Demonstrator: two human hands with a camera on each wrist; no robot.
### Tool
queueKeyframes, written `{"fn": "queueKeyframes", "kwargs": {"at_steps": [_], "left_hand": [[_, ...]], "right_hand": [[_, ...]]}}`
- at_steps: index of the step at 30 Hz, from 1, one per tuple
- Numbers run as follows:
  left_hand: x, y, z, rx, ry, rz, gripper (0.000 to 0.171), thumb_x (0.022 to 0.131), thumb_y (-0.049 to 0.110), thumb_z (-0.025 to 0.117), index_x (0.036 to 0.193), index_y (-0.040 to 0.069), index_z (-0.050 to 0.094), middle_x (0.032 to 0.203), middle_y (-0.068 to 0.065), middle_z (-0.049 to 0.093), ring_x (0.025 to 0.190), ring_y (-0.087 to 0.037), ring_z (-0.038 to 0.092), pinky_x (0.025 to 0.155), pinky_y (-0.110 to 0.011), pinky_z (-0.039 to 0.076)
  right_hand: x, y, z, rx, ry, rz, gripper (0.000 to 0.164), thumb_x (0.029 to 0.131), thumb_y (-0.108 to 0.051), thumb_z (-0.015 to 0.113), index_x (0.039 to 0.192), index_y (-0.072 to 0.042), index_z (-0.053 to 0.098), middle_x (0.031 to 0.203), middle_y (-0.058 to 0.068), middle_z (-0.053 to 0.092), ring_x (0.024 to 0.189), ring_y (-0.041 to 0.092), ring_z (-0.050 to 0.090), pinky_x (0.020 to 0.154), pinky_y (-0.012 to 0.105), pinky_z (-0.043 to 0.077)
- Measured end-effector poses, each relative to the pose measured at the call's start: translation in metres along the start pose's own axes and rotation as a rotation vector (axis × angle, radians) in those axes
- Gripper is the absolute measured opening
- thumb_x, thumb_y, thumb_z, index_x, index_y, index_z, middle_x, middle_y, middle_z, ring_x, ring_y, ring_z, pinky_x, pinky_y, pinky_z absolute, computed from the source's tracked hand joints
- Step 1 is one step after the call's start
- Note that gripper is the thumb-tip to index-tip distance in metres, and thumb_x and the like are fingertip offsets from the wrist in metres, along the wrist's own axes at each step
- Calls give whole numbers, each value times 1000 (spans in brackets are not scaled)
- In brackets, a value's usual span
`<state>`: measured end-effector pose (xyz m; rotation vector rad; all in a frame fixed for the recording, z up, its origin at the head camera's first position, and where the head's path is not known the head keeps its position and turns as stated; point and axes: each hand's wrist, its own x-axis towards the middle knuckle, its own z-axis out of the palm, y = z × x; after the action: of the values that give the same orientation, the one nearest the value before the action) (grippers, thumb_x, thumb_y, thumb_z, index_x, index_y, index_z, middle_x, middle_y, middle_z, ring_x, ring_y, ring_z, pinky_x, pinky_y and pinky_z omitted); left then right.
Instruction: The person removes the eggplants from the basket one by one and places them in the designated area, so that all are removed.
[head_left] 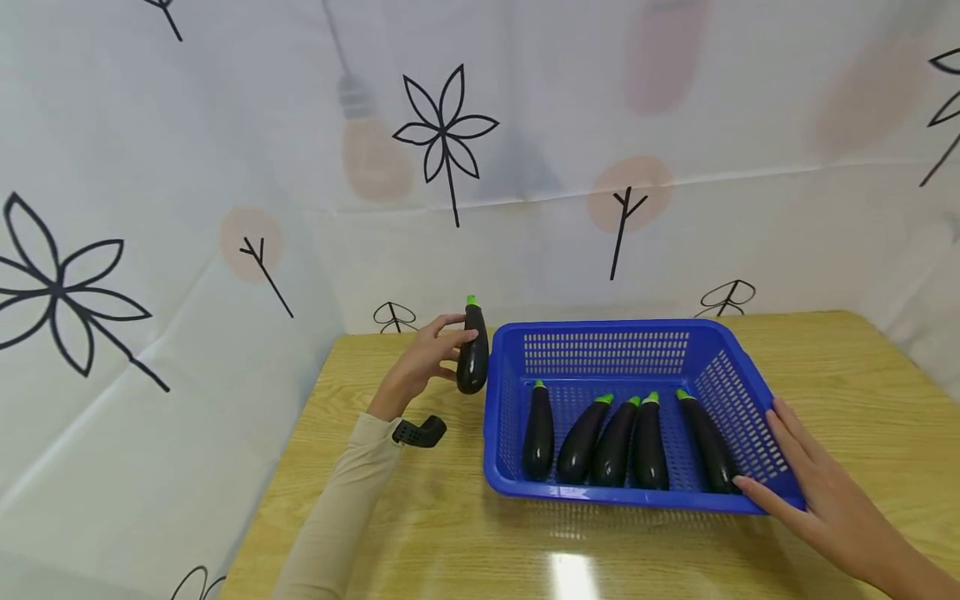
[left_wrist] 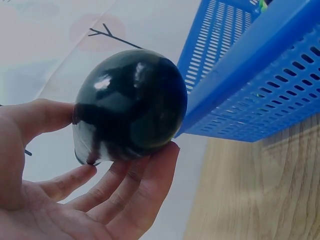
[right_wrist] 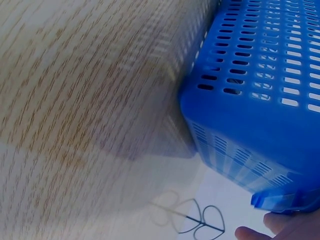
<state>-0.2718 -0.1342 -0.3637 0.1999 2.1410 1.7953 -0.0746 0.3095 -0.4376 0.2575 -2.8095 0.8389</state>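
Observation:
My left hand (head_left: 429,358) grips a dark eggplant (head_left: 473,354) with a green stem, held upright just outside the basket's left side. In the left wrist view its glossy rounded end (left_wrist: 132,102) faces the camera, with thumb and fingers curled about it. The blue plastic basket (head_left: 585,493) has slotted walls and holds several more eggplants (head_left: 651,446), lying in a row with stems toward the back. At the basket's right front corner, my right hand (head_left: 832,508) holds the rim, thumb over the front edge and fingers along the right side.
The basket stands on a wood-grain table (head_left: 420,533). A white cloth (head_left: 540,250) printed with plants and bulbs hangs behind and to the left. On my left wrist sits a black strap mount (head_left: 420,432).

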Motion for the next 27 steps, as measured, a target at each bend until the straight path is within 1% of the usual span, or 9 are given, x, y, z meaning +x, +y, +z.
{"fn": "queueKeyframes", "kwargs": {"at_steps": [9,16,22,26,27], "left_hand": [[3,-7,-2,3,12,-24,51,94,30,59,141,19,41,115,-19,61,90,-25,66,63,-39,55],[8,-15,-4,8,22,-42,53,94,30,59,142,17,40,119,-20,58,94,-28,64,66,-40,54],[13,-23,-7,18,13,-31,57,93,32,59,142,11,39,110,-18,58,91,-27,65,66,-40,54],[17,-29,-6,14,26,-52,55,93,31,59,141,12,40,110,-18,58,90,-26,65,66,-40,53],[18,-30,-6,8,32,-65,54,93,31,60,141,15,41,111,-17,58,90,-26,65,66,-39,53]], "right_hand": [[0,-1,1,13,3,0,93,88,-30,66,153,-12,1,157,10,-9,137,52,2,97,73,0],[-1,-1,4,4,-2,15,94,88,-31,66,153,-11,0,157,10,-10,136,53,3,95,75,2],[-1,0,2,17,3,9,94,88,-31,66,153,-12,0,157,10,-9,136,52,3,96,75,2],[-1,1,2,20,4,4,94,88,-30,66,153,-12,0,157,10,-8,137,51,2,97,73,1],[-1,1,2,21,6,3,94,88,-30,66,153,-12,1,158,10,-8,137,51,3,97,73,1]]}}
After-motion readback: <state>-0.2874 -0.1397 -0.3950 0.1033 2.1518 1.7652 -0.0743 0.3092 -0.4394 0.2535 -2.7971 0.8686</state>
